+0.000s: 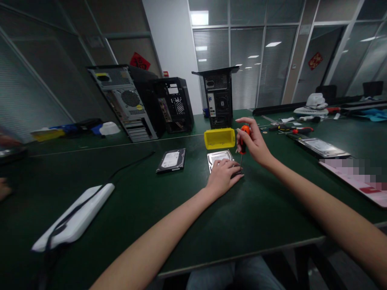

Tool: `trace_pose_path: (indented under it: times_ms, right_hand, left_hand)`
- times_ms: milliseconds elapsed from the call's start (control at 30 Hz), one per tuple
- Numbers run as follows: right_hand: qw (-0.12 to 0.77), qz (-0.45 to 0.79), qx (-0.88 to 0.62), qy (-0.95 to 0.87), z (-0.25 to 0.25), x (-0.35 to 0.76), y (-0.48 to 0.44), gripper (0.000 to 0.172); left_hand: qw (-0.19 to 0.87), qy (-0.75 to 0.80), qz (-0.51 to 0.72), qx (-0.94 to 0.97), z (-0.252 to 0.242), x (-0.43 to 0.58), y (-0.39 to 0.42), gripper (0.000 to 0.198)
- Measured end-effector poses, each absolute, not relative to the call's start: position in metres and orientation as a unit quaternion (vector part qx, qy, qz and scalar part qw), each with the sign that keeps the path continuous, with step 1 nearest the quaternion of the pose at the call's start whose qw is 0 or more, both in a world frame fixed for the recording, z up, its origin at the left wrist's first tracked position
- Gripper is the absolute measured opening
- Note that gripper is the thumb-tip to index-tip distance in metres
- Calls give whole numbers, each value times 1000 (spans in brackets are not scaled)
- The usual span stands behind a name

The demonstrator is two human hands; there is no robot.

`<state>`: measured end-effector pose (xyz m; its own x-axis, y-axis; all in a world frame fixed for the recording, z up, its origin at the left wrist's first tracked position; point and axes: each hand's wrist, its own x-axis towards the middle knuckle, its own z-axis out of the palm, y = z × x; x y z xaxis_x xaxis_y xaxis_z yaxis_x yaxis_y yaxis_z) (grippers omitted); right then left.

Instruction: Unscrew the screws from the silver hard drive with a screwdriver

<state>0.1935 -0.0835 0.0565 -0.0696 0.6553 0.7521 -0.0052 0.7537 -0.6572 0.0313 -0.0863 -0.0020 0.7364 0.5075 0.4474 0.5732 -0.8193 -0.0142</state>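
Dark green desk [145, 209], PC towers along the back. Left hand [223, 176] lies flat, fingers spread, pressing on a hard drive [218, 155] — right hand [254, 141] closed around an orange-handled screwdriver [243, 139], held upright with its tip at the drive's right edge. Yellow bin [219, 138] just beyond both hands; second hard drive [171, 160] off to the left.

Glass-partitioned office [260, 60], green table [145, 209]
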Motion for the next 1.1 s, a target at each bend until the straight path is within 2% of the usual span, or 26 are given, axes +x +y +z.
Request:
trace_pose_path:
  times_ms: [167, 500, 733, 933, 1100]
  right_hand:
    - [630, 266, -242, -689, 58, 195, -82, 16]
    - [634, 258, -254, -684, 62, 199, -84, 18]
    - [665, 191, -263, -672, 64, 200, -83, 15]
    - [660, 204, -268, -672, 62, 199, -86, 19]
    - [657, 229, -243, -676, 62, 200, -88, 34]
  left_hand:
    - [76, -292, -220, -928, -2, 32, -86, 26]
    - [78, -297, -211, -928, 0, 32, -87, 28]
    - [77, -298, -206, -929, 0, 32, -87, 27]
    - [72, -297, -212, -928, -1, 32, -87, 27]
    - [70, -296, -213, -929, -1, 31, -87, 27]
